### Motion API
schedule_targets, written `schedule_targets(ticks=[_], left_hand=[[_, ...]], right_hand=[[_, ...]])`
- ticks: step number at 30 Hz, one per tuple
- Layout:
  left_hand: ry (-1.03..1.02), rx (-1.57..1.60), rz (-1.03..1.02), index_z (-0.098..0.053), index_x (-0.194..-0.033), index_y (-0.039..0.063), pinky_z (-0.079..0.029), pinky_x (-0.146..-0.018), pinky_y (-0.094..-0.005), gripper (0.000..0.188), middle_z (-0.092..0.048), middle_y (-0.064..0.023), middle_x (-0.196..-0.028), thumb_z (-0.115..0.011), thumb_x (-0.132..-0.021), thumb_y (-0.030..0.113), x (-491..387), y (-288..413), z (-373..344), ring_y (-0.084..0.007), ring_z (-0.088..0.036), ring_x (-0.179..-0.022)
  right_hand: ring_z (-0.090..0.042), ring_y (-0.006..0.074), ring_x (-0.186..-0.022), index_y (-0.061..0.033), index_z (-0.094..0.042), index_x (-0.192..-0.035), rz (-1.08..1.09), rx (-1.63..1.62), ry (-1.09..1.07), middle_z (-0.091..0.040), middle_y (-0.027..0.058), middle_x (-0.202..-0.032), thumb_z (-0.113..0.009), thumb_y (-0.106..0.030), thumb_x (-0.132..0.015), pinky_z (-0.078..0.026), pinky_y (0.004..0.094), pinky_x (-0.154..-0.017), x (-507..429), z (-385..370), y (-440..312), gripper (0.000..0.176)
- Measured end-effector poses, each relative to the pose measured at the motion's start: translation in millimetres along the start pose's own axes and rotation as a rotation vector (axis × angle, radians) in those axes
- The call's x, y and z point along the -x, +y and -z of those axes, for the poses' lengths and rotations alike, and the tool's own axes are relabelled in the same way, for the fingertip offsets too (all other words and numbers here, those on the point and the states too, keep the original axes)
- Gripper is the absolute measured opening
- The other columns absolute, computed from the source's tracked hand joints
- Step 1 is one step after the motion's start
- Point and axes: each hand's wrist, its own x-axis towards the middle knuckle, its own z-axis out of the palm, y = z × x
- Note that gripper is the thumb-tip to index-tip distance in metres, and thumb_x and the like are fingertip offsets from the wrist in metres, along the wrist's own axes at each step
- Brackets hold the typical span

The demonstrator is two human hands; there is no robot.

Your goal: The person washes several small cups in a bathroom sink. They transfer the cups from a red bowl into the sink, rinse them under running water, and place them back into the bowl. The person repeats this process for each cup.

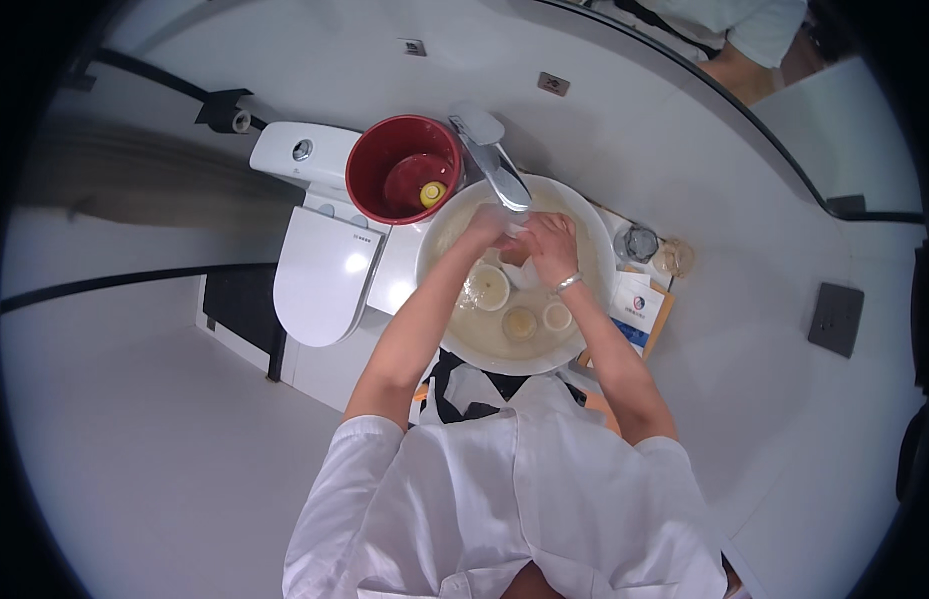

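My left hand [496,227] and my right hand [552,243] meet under the chrome faucet [502,183], over a round white washbasin [425,288] with cloudy water in it. Between the fingers is a thin whitish object [515,227], mostly covered; its kind cannot be made out. Below my hands a pale, soft-looking piece [521,275] shows in the water. A white round cup or bowl [489,288] sits to the left in the basin. Nearer to me are a clear round glass [520,323] and a smaller pale cup [557,316]. A bracelet circles my right wrist.
A red bucket [367,168] with a yellow round item [433,195] inside stands left of the faucet. Beyond is a white toilet [326,273]. Right of the basin are a glass [636,243], an amber-tinted glass [674,257] and printed papers [635,303]. A mirror [831,142] hangs upper right.
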Motion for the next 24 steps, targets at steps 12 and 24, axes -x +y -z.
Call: schedule_targets(ticks=[12, 24], left_hand=[[0.053, -0.218, -0.498, -0.069, -0.090, 0.003, -0.050, -0.078, -0.0335, 0.023, -0.068, -0.0100, -0.092, -0.050, -0.091, 0.016, 3, -5, -22, -0.0203, -0.064, -0.083], [0.297, -0.093, -0.477, -0.053, -0.119, 0.005, -0.043, -0.091, -0.0400, 0.033, -0.060, -0.0103, -0.109, -0.038, -0.100, 0.028, 17, -39, -31, -0.0255, -0.057, -0.103]], right_hand=[[-0.061, 0.0200, -0.106, -0.0061, -0.055, -0.128, -1.144, -1.542, -0.098, -0.063, 0.0060, -0.115, -0.051, -0.023, -0.098, -0.050, 0.0392, -0.091, -12, 2, 6, 0.034], [-0.062, 0.0215, -0.097, -0.0036, -0.060, -0.106, -1.136, -1.518, -0.010, -0.064, 0.0073, -0.105, -0.055, -0.024, -0.097, -0.051, 0.0382, -0.087, -13, -12, 12, 0.023]])
